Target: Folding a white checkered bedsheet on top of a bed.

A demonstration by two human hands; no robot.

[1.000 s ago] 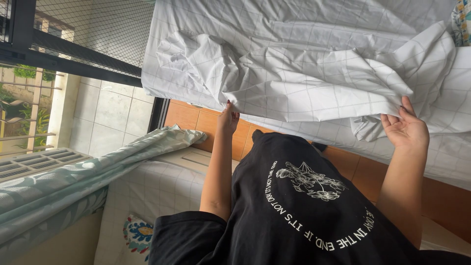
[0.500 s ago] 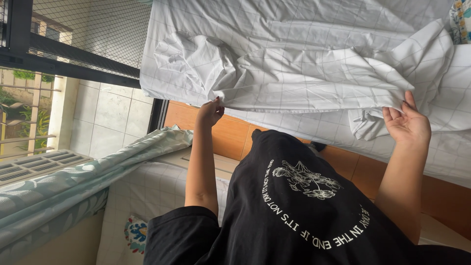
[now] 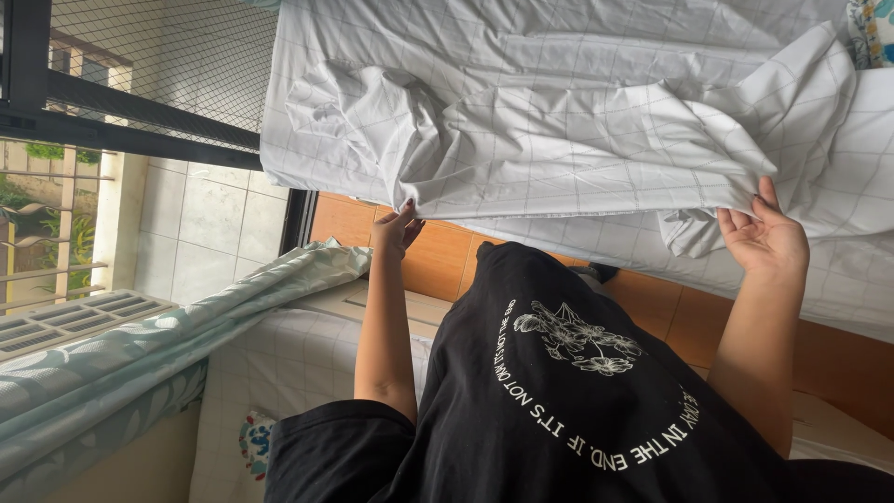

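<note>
A white sheet with a thin grey grid (image 3: 577, 140) lies rumpled across a bed in front of me. My left hand (image 3: 396, 228) pinches its near edge, just below a bunched fold. Further right along that edge, my right hand (image 3: 768, 240) grips the fabric with the palm showing and the fingers tucked under the cloth. Between the two hands the edge is pulled fairly straight. My black printed T-shirt (image 3: 577, 401) fills the lower part of the view.
An orange wooden bed frame (image 3: 447, 256) runs under the sheet. At left are a black window frame with mesh (image 3: 140, 112), a tiled wall (image 3: 205, 224), a pale green patterned curtain (image 3: 140, 354) and a slatted vent (image 3: 65, 321). A floral pillow (image 3: 871, 28) sits at top right.
My left hand has slid left along the sheet's edge, drawing the fold out with it. The right hand has stayed nearly in place.
</note>
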